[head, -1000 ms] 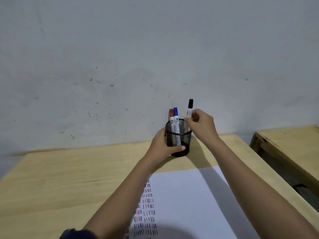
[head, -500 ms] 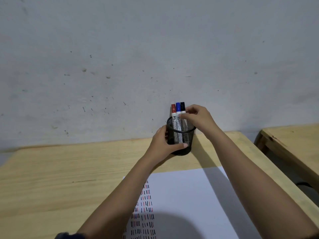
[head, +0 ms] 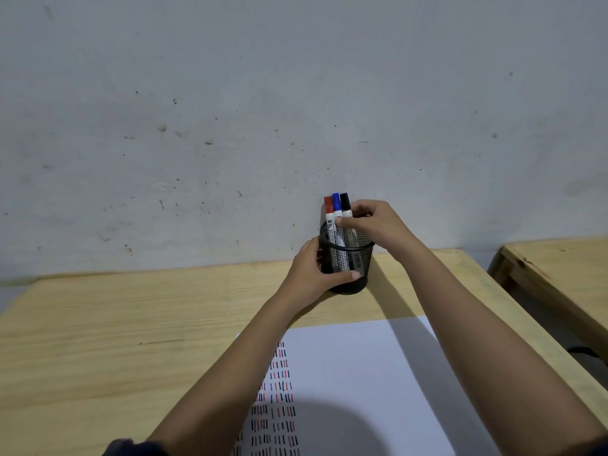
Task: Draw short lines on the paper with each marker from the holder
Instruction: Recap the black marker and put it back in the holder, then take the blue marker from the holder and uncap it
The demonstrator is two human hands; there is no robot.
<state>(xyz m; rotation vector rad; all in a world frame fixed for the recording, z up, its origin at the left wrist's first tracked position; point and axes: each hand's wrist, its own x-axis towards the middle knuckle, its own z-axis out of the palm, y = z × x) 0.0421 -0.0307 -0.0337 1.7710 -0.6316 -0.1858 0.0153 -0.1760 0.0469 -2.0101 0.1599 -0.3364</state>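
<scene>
While three capped markers stand in the mesh holder [head: 347, 258] at the desk's [head: 131, 324] far edge, the left hand [head: 312, 269] grips the holder's side and the right hand [head: 371, 222] pinches the marker barrels above its rim.

Red marker [head: 328, 209], blue marker [head: 336, 205] and black marker [head: 345, 205] lean packed together, so pulling one may drag a neighbour out or tip the light holder if the left hand loosens. Rows of short dashes fill the left of the paper [head: 355, 373]; a lifting forearm could shift the sheet.
</scene>
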